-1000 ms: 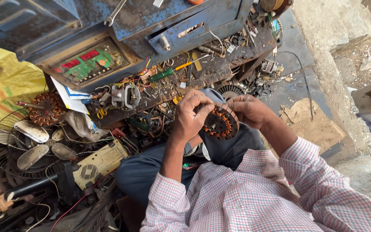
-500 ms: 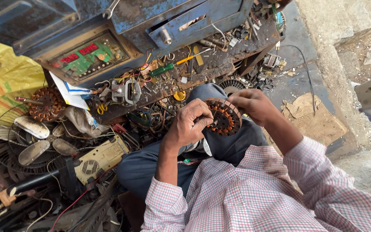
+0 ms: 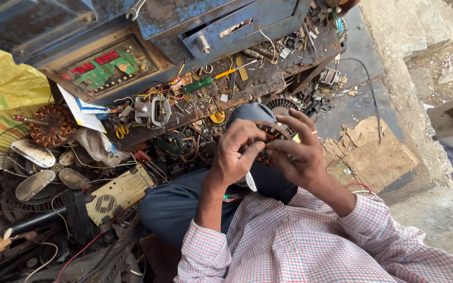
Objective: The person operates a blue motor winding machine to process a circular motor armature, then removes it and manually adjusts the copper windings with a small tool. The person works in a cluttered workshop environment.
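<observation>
Copper-wound stator (image 3: 268, 137), pinched between left hand (image 3: 235, 156) and right hand (image 3: 299, 152), above cluttered toolbox tray (image 3: 284, 68)

stator (image 3: 268, 137) between hands (over knee (image 3: 252, 112))

The motor coil (image 3: 268, 137) shows glossy copper wire on dull metal. The cabinet (image 3: 221, 26) is chipped, rusty blue-painted metal. The checked shirt (image 3: 310, 241) is soft cloth; the cardboard (image 3: 381, 162) is rough and torn.

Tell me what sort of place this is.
Probably a small repair stall for fans and electrical gear: both hands hold a copper-wound stator, beside a fan guard with blades and a cluttered workbench.
</observation>
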